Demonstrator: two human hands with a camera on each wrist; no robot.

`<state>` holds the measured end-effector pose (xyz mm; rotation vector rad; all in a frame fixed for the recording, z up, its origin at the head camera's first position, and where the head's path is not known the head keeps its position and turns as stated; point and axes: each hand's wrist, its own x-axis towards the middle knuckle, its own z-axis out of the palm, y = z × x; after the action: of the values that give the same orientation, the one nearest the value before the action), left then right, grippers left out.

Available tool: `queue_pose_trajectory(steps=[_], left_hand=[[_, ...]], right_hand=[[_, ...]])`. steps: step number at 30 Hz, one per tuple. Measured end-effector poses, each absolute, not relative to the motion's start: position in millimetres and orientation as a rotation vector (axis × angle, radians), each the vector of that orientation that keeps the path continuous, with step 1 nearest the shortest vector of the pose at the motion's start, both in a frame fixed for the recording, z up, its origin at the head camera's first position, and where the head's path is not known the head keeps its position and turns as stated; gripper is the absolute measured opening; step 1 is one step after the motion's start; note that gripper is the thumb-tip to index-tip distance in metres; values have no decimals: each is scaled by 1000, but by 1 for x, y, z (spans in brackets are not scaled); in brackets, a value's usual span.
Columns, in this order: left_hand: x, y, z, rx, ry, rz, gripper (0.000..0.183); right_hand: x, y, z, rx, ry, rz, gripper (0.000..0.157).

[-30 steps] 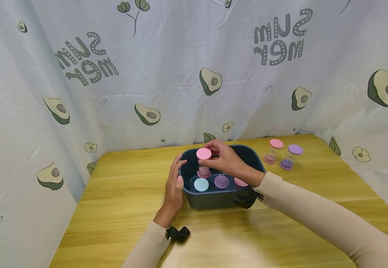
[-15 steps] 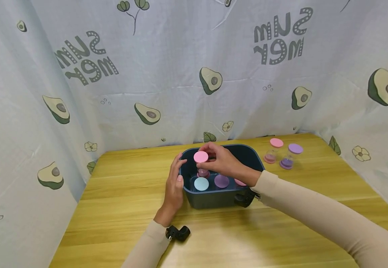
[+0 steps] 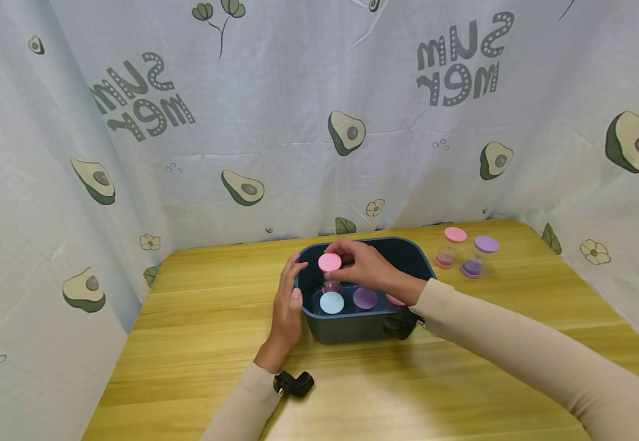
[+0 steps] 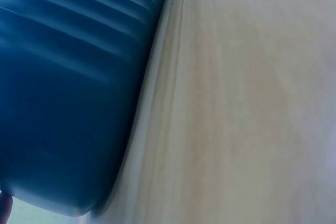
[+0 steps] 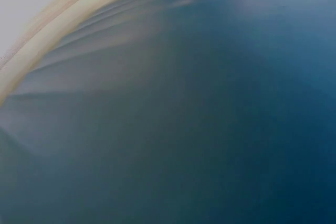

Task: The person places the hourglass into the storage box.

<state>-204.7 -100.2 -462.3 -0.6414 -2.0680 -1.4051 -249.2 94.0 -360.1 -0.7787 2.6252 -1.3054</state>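
Note:
My right hand (image 3: 364, 264) reaches over the dark blue bin (image 3: 352, 331) and pinches a pink-capped hourglass (image 3: 329, 263) near its top, upright inside the bin at the back left. My left hand (image 3: 287, 306) lies along the bin's left wall with its fingers extended. In front of the held hourglass, a light blue-capped hourglass (image 3: 331, 302), a purple-capped one (image 3: 365, 298) and a pink-capped one (image 3: 394, 300) stand in a row along the near wall; only their round tops show. The bin's ribbed side (image 4: 79, 77) fills much of the left wrist view.
On the wooden table (image 3: 203, 318) right of the bin stand a pink hourglass (image 3: 449, 248) and a purple hourglass (image 3: 480, 257), both upright. A pale curtain (image 3: 297, 147) printed with avocados hangs right behind the table's far edge.
My right hand has lowered the pink hourglass deeper into the bin and slightly left, behind the light blue one. The left hand has kept its place at the bin's side.

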Motion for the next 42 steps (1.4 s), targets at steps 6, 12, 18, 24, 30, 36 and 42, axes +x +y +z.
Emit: queue_pose_trajectory(steps=[6,12,18,24,30,36,42], left_hand=[[-205,-99,-463,-633,-2054,-1418,48],[-205,-97,-462,-646,-2042,-1419,48],[-205,-98,-461,-652,-2037,-1420,48],[-206,-98,-462,-645,-2041,-1422,48],[-205,-99,-463,-637,-2053,-1415,48],[-204,-99,-462,-630,-2057,-1426,47],[-203,-98,-461,-623,-2068,-1438,48]], right_hand=[[-251,94,-361,-768,2636,-1250,44],[-250,96,-363,-751,2621,-1217,44],[-251,95,-367,-744,2610,-1194,42],[-251,94,-371,-752,2618,-1152,42],[-250,93,-372,-722,2628,-1109,41],[-250,93,-373,-723,2625,-1105,41],[-249,92,-372,-720,2581,-1137,41]])
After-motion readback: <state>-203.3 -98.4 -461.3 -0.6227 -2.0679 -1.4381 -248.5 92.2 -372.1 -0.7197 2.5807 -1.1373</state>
